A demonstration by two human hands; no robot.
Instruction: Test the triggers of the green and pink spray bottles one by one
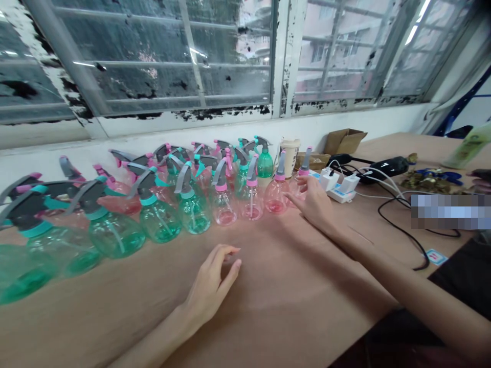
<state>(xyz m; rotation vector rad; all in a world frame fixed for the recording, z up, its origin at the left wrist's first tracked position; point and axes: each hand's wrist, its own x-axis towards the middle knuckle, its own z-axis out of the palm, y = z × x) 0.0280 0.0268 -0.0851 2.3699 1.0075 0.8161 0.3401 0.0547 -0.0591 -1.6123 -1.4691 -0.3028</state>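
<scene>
Several green and pink spray bottles with grey triggers stand in rows along the back of a brown table. My right hand reaches toward the right end of the rows, fingers spread, touching a pink spray bottle. Another pink spray bottle stands just left of it. My left hand rests on the table in front of the rows, fingers loosely curled, holding nothing. A green spray bottle stands beyond it.
A white power strip with chargers and black cables lies right of the bottles. A paper cup and a cardboard box sit near the window wall. Another person's hand shows at the far right by a green bottle.
</scene>
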